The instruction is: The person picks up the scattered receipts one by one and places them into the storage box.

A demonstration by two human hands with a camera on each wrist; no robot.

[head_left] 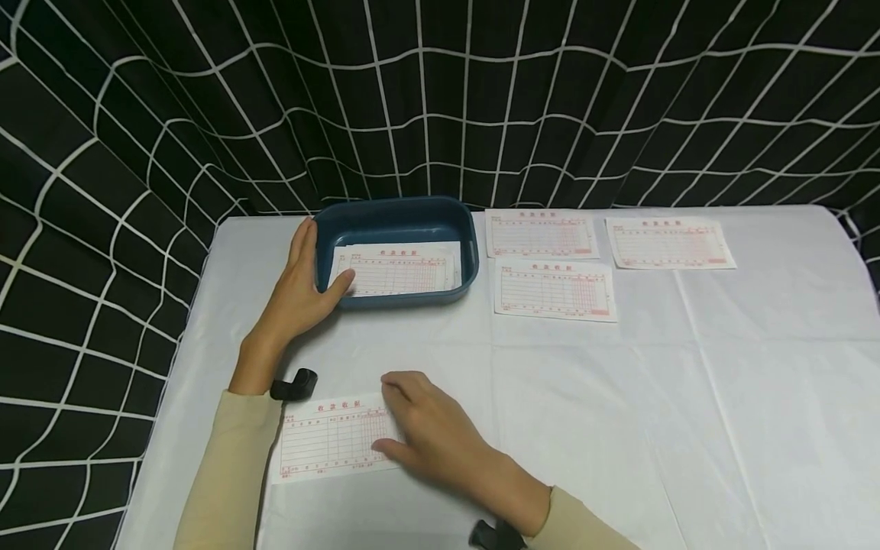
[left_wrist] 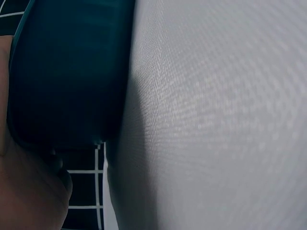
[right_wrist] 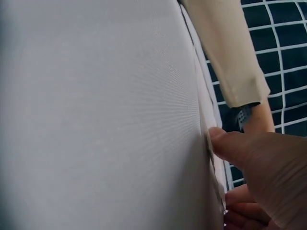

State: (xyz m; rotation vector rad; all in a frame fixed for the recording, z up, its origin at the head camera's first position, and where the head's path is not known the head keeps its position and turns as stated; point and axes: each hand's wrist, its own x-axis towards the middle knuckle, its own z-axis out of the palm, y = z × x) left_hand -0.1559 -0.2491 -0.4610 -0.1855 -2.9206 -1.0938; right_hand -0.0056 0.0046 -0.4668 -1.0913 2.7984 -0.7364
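A dark blue plastic basin (head_left: 395,302) stands at the back left of the white table, with printed receipt slips (head_left: 395,271) lying in it. My left hand (head_left: 292,294) holds the basin's left end, the thumb over its rim and the fingers along the outer side. In the left wrist view the basin wall (left_wrist: 72,81) fills the upper left beside the hand (left_wrist: 33,191). Nearer the front lies another receipt slip (head_left: 330,439), printed in red. My right hand (head_left: 440,435) grips its right end, with the thumb (right_wrist: 223,139) on the paper and the other fingers curled at its edge.
Three more receipt slips lie right of the basin: one at the back (head_left: 539,233), one just in front of it (head_left: 555,290), and one farther right (head_left: 670,243). A black cloth with white grid lines (head_left: 454,107) hangs behind and to the left of the table (head_left: 653,397).
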